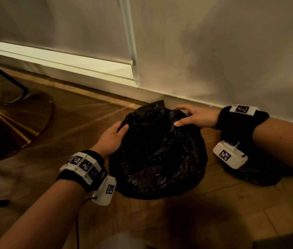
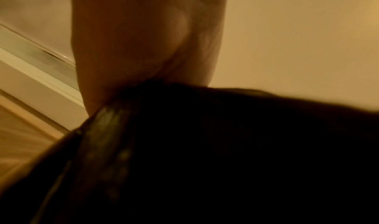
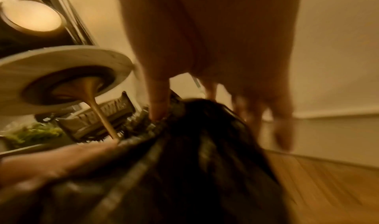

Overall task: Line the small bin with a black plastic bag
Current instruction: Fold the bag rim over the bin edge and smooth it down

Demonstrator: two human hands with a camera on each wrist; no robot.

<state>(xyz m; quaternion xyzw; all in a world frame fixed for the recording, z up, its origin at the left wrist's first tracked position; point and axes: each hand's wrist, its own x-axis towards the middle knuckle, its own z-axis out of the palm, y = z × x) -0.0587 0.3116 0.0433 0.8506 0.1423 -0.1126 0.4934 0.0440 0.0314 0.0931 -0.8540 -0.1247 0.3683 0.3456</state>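
The black bag (image 1: 157, 151) sits draped over what seems to be the small bin on the wooden floor (image 1: 81, 121), close to the foot of the wall (image 1: 214, 51); the bin itself is fully hidden under the plastic, so its shape cannot be made out. The bag lies between the two hands, its crumpled middle sagging inward.

The left hand (image 1: 112, 138) holds the bag's near-left edge, its thumb (image 1: 123, 131) lying on top of the plastic and its fingers curled down over the outer side. In the left wrist view the palm (image 2: 143, 41) comes down onto the dark plastic (image 2: 205, 154), but the picture is blurred and the fingers do not show.

The right hand (image 1: 196, 116) is on the far-right edge of the bag, beside the wall. Its thumb (image 1: 182, 123) presses on the plastic while the fingers (image 1: 183, 107) reach over the rim toward the wall. In the right wrist view the thumb (image 3: 159, 101) pushes into the bunched plastic (image 3: 184, 162) and the fingers (image 3: 284, 130) hang down the outer side; whether they pinch the film cannot be told through the blur.

Left of the left hand stands a gold round base (image 1: 11, 126) on the floor. Under the right forearm lies another dark heap of plastic (image 1: 260, 169).
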